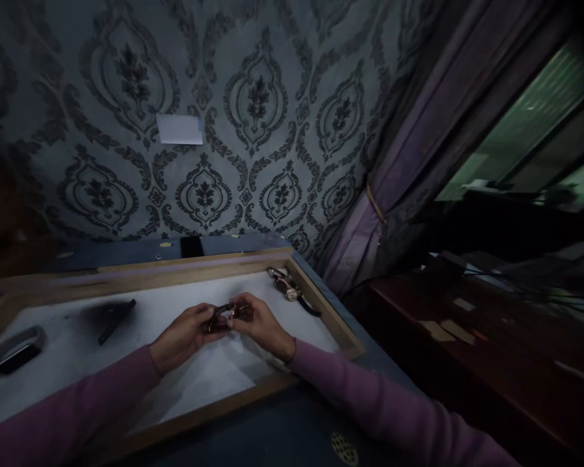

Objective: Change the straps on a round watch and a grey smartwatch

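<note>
Both hands meet over the white-bottomed wooden tray (pixel 214 402). Between them is a small wristwatch (pixel 220 314) with a dark, curved strap and a shiny part at its right end; its dial cannot be made out. My left hand (pixel 187 334) is closed on the strap side, thumb on top. My right hand (pixel 260 324) pinches the shiny end between thumb and fingers. To the right of the hands, in the tray's far right corner, lie a gold-coloured watch (pixel 292 294) with a dark strap and another watch (pixel 277 275) partly against it.
Toward the tray's left lie a dark slim object (pixel 117 322) and a grey-banded watch (pixel 17 353). A black flat object (pixel 191 246) rests on the blue cloth behind the tray. Right of the purple curtain (pixel 365 220) stands a reddish desk (pixel 448 363) with papers and cables.
</note>
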The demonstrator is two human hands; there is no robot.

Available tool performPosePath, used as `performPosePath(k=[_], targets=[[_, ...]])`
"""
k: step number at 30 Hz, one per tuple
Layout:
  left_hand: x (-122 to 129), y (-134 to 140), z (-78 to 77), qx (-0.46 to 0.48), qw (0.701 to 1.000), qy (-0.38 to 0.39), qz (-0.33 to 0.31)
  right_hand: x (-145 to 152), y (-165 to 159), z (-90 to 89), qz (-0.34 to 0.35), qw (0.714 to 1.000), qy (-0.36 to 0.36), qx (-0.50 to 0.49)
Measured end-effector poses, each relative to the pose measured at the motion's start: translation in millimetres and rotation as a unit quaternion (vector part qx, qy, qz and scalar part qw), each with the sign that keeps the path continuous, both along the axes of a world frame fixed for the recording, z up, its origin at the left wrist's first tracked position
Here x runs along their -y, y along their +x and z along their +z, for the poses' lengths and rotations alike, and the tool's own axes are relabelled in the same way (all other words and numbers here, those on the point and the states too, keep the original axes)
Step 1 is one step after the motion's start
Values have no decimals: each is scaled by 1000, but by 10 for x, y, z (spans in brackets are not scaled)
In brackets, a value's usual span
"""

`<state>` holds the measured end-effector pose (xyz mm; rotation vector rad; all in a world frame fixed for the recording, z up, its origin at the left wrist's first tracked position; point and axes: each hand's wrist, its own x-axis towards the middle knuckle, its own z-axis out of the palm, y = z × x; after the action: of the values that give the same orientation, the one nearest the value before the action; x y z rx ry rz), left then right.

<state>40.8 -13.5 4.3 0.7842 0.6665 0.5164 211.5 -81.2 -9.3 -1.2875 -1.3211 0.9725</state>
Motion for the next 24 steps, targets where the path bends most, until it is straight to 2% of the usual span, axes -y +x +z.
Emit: performPosePath(k=[7, 11, 15, 20, 24], targets=[[-77, 588, 22, -6, 1000, 21, -8, -200, 624, 27, -108, 986, 3, 127], [-107, 702, 6, -17, 999, 41, 9, -411, 910, 150, -138, 962, -5, 237], [-118, 503, 54, -27, 997, 62, 35, -557, 1038, 222, -135, 928, -24, 346], [-231, 12, 164, -46, 992, 84, 83, -679, 1097, 188, -121, 884, -60, 449], [-349, -384, 171, -84, 982, 103, 131, -735, 1126, 137, -105, 849, -79, 512]])
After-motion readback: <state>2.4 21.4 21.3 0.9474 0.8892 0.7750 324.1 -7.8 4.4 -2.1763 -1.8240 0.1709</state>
